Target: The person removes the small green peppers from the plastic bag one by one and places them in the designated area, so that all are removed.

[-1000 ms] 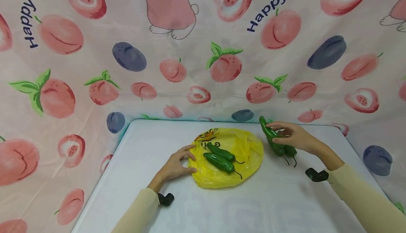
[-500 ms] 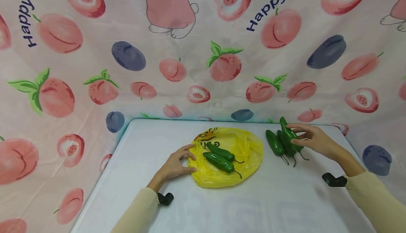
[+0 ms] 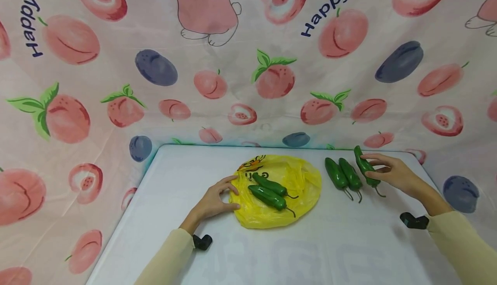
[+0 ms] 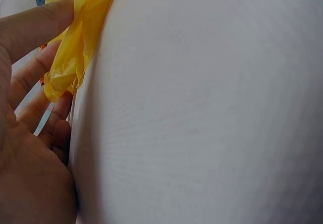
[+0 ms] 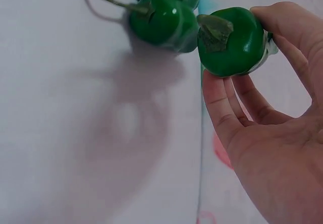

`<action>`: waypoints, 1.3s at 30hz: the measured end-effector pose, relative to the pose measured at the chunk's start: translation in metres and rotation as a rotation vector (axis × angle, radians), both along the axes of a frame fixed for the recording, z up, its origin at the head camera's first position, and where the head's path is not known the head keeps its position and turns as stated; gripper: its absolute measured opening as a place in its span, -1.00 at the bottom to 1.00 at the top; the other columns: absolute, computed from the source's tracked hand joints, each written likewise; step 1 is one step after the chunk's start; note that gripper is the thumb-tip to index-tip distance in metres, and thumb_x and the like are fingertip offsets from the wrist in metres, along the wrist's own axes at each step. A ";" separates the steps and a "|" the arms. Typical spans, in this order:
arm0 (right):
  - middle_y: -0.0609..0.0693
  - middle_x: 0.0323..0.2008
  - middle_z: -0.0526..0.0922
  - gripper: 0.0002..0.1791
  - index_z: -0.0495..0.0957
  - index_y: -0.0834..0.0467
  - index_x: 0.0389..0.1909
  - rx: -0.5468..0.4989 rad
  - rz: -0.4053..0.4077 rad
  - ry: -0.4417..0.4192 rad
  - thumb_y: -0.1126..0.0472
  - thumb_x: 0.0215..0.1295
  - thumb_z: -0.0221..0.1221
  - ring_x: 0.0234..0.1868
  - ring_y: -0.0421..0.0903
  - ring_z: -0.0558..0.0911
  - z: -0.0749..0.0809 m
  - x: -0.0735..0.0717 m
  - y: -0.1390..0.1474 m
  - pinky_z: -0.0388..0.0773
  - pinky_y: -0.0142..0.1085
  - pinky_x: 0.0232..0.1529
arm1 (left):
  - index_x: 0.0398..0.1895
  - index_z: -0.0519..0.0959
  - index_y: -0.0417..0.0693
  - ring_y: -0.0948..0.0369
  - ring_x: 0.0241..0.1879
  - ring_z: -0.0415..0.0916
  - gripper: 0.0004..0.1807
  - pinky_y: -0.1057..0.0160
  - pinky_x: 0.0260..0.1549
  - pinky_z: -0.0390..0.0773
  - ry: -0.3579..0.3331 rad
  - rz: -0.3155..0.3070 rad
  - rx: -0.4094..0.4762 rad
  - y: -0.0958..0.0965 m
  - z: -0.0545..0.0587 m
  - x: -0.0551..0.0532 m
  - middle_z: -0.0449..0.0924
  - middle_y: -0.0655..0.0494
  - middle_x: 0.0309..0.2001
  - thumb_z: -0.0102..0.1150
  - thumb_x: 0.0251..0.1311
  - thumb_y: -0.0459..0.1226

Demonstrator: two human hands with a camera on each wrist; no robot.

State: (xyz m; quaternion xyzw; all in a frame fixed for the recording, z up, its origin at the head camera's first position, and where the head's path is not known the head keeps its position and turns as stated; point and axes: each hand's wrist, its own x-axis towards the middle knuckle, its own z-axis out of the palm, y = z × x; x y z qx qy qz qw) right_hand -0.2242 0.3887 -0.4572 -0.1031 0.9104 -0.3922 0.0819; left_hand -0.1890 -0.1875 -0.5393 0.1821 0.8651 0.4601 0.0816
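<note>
The person's right hand (image 3: 397, 177) is pinching a green chili pepper (image 3: 363, 167) between thumb and fingers, near the far right of the white table (image 3: 186, 177); whether this pepper is touching the tabletop, I cannot tell. Its tip is pointing toward the back edge and its stem toward the near side. Just to its left, a middle pepper (image 3: 350, 174) and an outer pepper (image 3: 335, 174) are lying side by side, their stems also pointing nearer the person. The left hand (image 3: 209, 202) is gripping the left edge of a yellow plastic bag (image 3: 304, 186), its thumb and fingers curving around the edge. Two more chili peppers, a front one (image 3: 267, 197) and a rear one (image 3: 273, 186), are resting on the bag, close together, with stems pointing to the near right. The hands are staying well apart, with the bag lying between them. Behind the table, a fruit-printed cloth (image 3: 233, 61) is hanging, and beige sleeves (image 3: 462, 246) are covering both forearms.
</note>
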 end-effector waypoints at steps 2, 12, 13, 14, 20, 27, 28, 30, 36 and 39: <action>0.31 0.37 0.40 -0.31 0.36 0.11 0.47 -0.004 -0.003 -0.002 -0.04 0.42 0.29 0.23 0.36 0.49 -0.005 -0.001 0.002 0.63 0.17 0.04 | -0.20 0.65 0.24 0.01 0.57 0.06 -0.68 -0.23 0.50 0.04 -0.004 0.005 -0.005 0.000 0.000 0.000 0.27 0.24 0.52 0.61 0.02 -0.06; 0.34 0.37 0.37 -0.29 0.33 0.14 0.47 -0.027 -0.042 -0.060 -0.07 0.43 0.27 0.32 0.39 0.35 -0.027 -0.007 0.010 0.54 0.31 0.11 | -0.20 0.64 0.23 0.02 0.57 0.07 -0.68 -0.23 0.49 0.06 0.000 0.004 -0.003 0.000 -0.002 -0.001 0.27 0.27 0.52 0.60 0.03 -0.08; 0.35 0.37 0.37 -0.29 0.33 0.14 0.47 -0.025 -0.047 -0.062 -0.07 0.43 0.27 0.32 0.39 0.36 -0.028 -0.007 0.010 0.55 0.30 0.11 | -0.20 0.65 0.23 0.03 0.57 0.07 -0.68 -0.23 0.50 0.06 -0.001 0.003 -0.003 0.000 -0.002 -0.001 0.27 0.28 0.52 0.60 0.03 -0.08; 0.36 0.37 0.36 -0.29 0.33 0.15 0.47 -0.024 -0.047 -0.065 -0.06 0.43 0.27 0.31 0.40 0.35 -0.029 -0.007 0.011 0.55 0.29 0.10 | -0.20 0.65 0.22 0.03 0.57 0.07 -0.68 -0.22 0.50 0.06 -0.001 0.001 -0.003 0.000 -0.002 -0.001 0.27 0.28 0.52 0.60 0.03 -0.08; 0.42 0.36 0.35 -0.28 0.32 0.19 0.47 -0.029 -0.044 -0.099 -0.05 0.43 0.28 0.31 0.44 0.34 -0.037 -0.009 0.013 0.55 0.30 0.11 | -0.20 0.65 0.22 -0.02 0.56 0.08 -0.68 -0.26 0.48 0.07 0.012 0.000 -0.001 0.000 -0.002 0.000 0.28 0.24 0.52 0.60 0.03 -0.08; 0.45 0.32 0.38 -0.28 0.34 0.23 0.44 -0.015 -0.040 -0.111 -0.05 0.42 0.29 0.31 0.43 0.36 -0.041 -0.012 0.012 0.53 0.27 0.15 | -0.19 0.66 0.22 0.03 0.57 0.08 -0.67 -0.22 0.50 0.05 0.000 0.003 0.005 -0.001 -0.001 -0.001 0.28 0.28 0.52 0.61 0.01 -0.07; 0.45 0.32 0.38 -0.28 0.35 0.23 0.44 -0.011 -0.039 -0.110 -0.05 0.41 0.29 0.31 0.42 0.36 -0.042 -0.013 0.012 0.53 0.26 0.15 | -0.19 0.66 0.22 0.03 0.57 0.08 -0.67 -0.22 0.50 0.05 0.002 0.000 0.006 -0.001 -0.001 -0.001 0.28 0.26 0.52 0.61 0.02 -0.07; 0.45 0.32 0.38 -0.28 0.35 0.24 0.43 -0.005 -0.037 -0.108 -0.05 0.41 0.30 0.31 0.43 0.37 -0.042 -0.013 0.011 0.54 0.25 0.15 | -0.19 0.66 0.22 0.03 0.57 0.07 -0.68 -0.22 0.50 0.05 0.004 -0.002 0.005 -0.001 -0.001 -0.001 0.28 0.26 0.52 0.61 0.02 -0.07; 0.48 0.31 0.39 -0.27 0.35 0.24 0.45 0.015 -0.029 -0.105 -0.04 0.41 0.30 0.29 0.44 0.39 -0.044 -0.016 0.011 0.56 0.23 0.13 | -0.20 0.65 0.26 0.04 0.56 0.08 -0.68 -0.22 0.50 0.06 0.010 0.003 0.000 -0.002 -0.002 0.000 0.28 0.30 0.51 0.60 0.03 -0.06; 0.50 0.31 0.38 -0.27 0.34 0.25 0.45 0.017 -0.027 -0.108 -0.03 0.41 0.30 0.29 0.45 0.40 -0.046 -0.017 0.012 0.57 0.23 0.13 | -0.20 0.64 0.28 0.08 0.56 0.08 -0.68 -0.19 0.50 0.07 0.007 0.007 -0.007 -0.002 -0.002 0.000 0.28 0.33 0.51 0.60 0.02 -0.05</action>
